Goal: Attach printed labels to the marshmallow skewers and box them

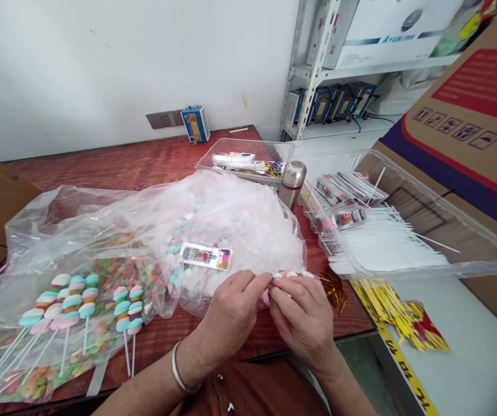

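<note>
My left hand [234, 312] and my right hand [304, 318] meet at the front edge of the table. The left fingers pinch a small gold twist tie [269, 286]. My right hand is closed around a marshmallow skewer [290, 274], whose pink and white pieces show above the fingers; the rest of it is hidden. Just right of that hand lies a bunch of gold-brown twist ties [334, 292]. A printed label card [206, 256] rests on the plastic bag of marshmallows [248, 219]. Finished-looking marshmallow skewers [73, 300] lie at the left on a bag of gummy rings [38, 378].
A steel flask [292, 184] stands behind the bag, beside a clear tub [248, 141]. At the right, a large clear bin [404, 268] holds white sticks and label cards. Yellow twist ties [387, 309] lie below it. Cardboard boxes [460, 115] and a metal shelf [313, 69] border the area.
</note>
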Demonstrator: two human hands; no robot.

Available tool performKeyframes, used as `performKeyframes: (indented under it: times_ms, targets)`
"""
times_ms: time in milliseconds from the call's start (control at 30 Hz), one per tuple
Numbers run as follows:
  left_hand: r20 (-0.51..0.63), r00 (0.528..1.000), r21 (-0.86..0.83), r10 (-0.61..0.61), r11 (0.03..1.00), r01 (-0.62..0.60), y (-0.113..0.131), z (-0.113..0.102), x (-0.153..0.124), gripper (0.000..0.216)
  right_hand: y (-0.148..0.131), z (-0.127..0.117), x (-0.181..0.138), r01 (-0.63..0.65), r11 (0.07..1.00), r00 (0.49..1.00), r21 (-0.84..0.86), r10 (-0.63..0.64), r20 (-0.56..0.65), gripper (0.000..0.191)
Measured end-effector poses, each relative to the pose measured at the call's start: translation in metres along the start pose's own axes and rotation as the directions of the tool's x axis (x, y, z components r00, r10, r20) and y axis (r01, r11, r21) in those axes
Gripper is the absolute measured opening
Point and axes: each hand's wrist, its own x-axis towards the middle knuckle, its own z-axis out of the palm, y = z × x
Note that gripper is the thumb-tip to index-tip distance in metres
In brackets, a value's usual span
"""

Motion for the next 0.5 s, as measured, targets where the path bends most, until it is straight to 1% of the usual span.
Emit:
performKeyframes:
  times_ms: [67, 100, 133, 167, 200, 233, 267, 300, 333, 367, 400, 433, 467, 500]
  targets:
    - [-0.049, 0.999, -0.028, -0.02, 0.999, 0.019, -0.001, 0.001, 0.001, 0.022, 0.0, 0.002, -0.002, -0.008, 1.0, 0.999, -0.028, 0.007, -0.045, 0.025]
    - [-0.071, 0.996, -0.072, -0.055, 0.996, 0.049, 0.0, 0.002, 0.002, 0.021, -0.001, 0.004, -0.003, -0.013, 0.999, 0.997, -0.052, 0.009, -0.076, 0.025]
    - [-0.085, 0.991, -0.141, -0.108, 0.985, 0.095, 0.0, 0.003, 0.003, 0.02, -0.001, 0.006, -0.004, -0.021, 0.997, 0.994, -0.081, 0.012, -0.111, 0.025]
    - [-0.087, 0.978, -0.235, -0.189, 0.958, 0.164, 0.002, 0.003, 0.006, 0.019, -0.001, 0.009, -0.006, -0.03, 0.993, 0.99, -0.113, 0.013, -0.144, 0.025]
    - [-0.061, 0.953, -0.356, -0.297, 0.899, 0.257, 0.003, 0.004, 0.008, 0.017, -0.001, 0.013, -0.007, -0.04, 0.989, 0.985, -0.141, 0.015, -0.172, 0.025]
    - [0.001, 0.908, -0.498, -0.418, 0.787, 0.363, 0.005, 0.006, 0.011, 0.014, -0.002, 0.016, -0.008, -0.052, 0.986, 0.981, -0.158, 0.021, -0.194, 0.024]
    - [0.096, 0.844, -0.64, -0.528, 0.617, 0.459, 0.006, 0.007, 0.014, 0.009, -0.002, 0.02, -0.009, -0.071, 0.985, 0.977, -0.157, 0.037, -0.21, 0.023]
    - [0.212, 0.769, -0.753, -0.603, 0.402, 0.522, 0.007, 0.009, 0.016, 0.006, -0.002, 0.024, -0.009, -0.106, 0.986, 0.971, -0.126, 0.075, -0.226, 0.022]
    - [0.325, 0.703, -0.821, -0.632, 0.18, 0.542, 0.008, 0.012, 0.019, 0.01, -0.003, 0.028, -0.009, -0.157, 0.986, 0.962, -0.063, 0.139, -0.236, 0.021]
    - [0.414, 0.655, -0.85, -0.632, -0.011, 0.527, 0.008, 0.014, 0.02, 0.015, -0.004, 0.031, -0.008, -0.221, 0.975, 0.947, 0.024, 0.221, -0.233, 0.02]
    - [0.47, 0.629, -0.856, -0.62, -0.147, 0.495, 0.008, 0.016, 0.022, 0.02, -0.006, 0.033, -0.007, -0.292, 0.948, 0.926, 0.125, 0.314, -0.21, 0.018]
    - [0.494, 0.616, -0.857, -0.614, -0.227, 0.462, 0.007, 0.018, 0.023, 0.023, -0.009, 0.035, -0.005, -0.369, 0.9, 0.895, 0.231, 0.411, -0.174, 0.015]
    - [0.501, 0.606, -0.859, -0.618, -0.266, 0.438, 0.005, 0.019, 0.023, 0.026, -0.011, 0.035, -0.004, -0.446, 0.828, 0.852, 0.339, 0.509, -0.122, 0.013]
    - [0.496, 0.596, -0.863, -0.631, -0.28, 0.421, 0.004, 0.02, 0.024, 0.028, -0.013, 0.035, -0.002, -0.519, 0.735, 0.8, 0.437, 0.597, -0.054, 0.011]
